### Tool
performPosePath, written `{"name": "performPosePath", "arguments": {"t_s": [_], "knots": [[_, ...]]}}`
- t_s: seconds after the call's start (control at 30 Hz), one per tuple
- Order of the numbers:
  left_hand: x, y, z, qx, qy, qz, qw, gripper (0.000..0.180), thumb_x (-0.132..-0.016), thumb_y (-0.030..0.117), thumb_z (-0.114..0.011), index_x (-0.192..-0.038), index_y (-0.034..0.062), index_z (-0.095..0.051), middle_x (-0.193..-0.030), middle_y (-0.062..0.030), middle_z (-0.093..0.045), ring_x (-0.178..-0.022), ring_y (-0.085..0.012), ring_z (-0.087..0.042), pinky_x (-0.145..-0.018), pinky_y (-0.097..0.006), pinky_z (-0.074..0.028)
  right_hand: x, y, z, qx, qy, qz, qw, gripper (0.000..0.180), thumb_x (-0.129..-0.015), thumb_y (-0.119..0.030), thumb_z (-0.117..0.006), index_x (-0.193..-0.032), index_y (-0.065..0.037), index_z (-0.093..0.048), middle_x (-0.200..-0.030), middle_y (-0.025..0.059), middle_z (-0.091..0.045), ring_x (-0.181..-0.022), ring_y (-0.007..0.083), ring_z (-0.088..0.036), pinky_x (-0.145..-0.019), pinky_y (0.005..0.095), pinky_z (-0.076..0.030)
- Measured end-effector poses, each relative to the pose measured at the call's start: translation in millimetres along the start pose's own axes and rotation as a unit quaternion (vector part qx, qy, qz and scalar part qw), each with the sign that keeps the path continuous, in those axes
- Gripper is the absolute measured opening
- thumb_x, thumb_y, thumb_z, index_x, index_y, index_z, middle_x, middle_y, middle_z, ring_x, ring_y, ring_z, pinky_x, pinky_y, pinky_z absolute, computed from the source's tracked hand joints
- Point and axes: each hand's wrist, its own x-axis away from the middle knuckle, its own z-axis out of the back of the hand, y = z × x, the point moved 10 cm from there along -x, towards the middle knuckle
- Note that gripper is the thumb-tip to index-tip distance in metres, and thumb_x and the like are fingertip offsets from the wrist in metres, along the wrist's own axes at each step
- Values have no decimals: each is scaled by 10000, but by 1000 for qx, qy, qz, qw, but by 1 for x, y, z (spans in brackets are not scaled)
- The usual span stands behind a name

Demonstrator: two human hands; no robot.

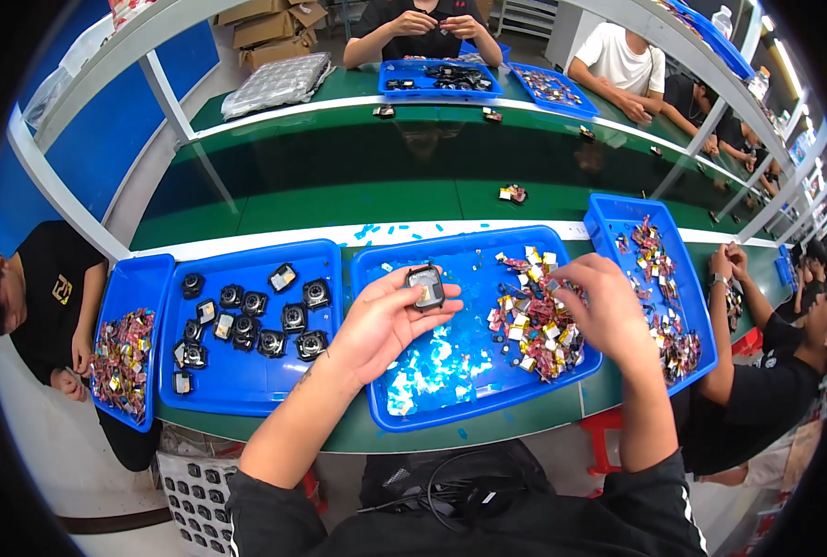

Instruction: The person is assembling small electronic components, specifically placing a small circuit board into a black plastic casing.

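Observation:
My left hand (pixel 387 320) holds a small black device casing (pixel 426 287) with a grey panel facing up, above the left half of a blue tray (pixel 386 420). My right hand (pixel 608 302) bends down over a heap of small electronic parts (pixel 536 330) with red wires and yellow and white pieces, in the right half of that tray. Its thumb and fingertips come together at the heap's upper edge; whatever lies between them is too small to make out. Bits of blue film (pixel 432 371), shining in the light, cover the tray's left floor.
A blue tray of black casings (pixel 245 330) stands on the left, beside a narrow tray of wired parts (pixel 124 362). Another parts tray (pixel 692 251) adjoins on the right. Beyond a white rail (pixel 339 237), a green conveyor belt (pixel 386 200) carries scattered parts. Co-workers sit on both sides and opposite.

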Motion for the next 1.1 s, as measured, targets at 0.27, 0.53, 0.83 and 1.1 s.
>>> {"name": "performPosePath", "arguments": {"t_s": [0.27,0.53,0.83,1.1], "knots": [[4,4,10,-24,17,-35,999,262,-982,54,-460,-1228,-33,-445,-1195,-247,-591,-1105,-359,-624,-966,-416,-516,4,-10,-31,50,-56,-17,997,160,-728,-87,-747,-868,-36,-690,-903,113,-638,-914,315,-601,-811,412,-486],[7,2,8,-63,22,-38,997,200,-984,66,-490,-1174,16,-453,-1152,-224,-618,-1082,-342,-638,-957,-420,-518,5,-23,9,2,106,-10,994,135,-719,-38,-748,-821,-45,-659,-1089,138,-607,-1023,337,-562,-870,428,-449],[14,21,9,-222,86,-182,954,342,-864,-26,-654,-1167,12,-501,-1021,-92,-624,-938,-131,-633,-801,-251,-533,16,-1,-22,40,8,-34,999,198,-711,-159,-795,-864,-75,-701,-1068,86,-616,-1068,305,-556,-918,419,-419],[17,37,22,-272,108,-227,929,394,-878,7,-650,-1242,33,-501,-959,-67,-612,-816,-155,-641,-771,-299,-554,2,-20,-52,92,-16,34,995,178,-694,-122,-760,-857,-73,-706,-1058,94,-603,-1107,292,-534,-1003,456,-379]]}}
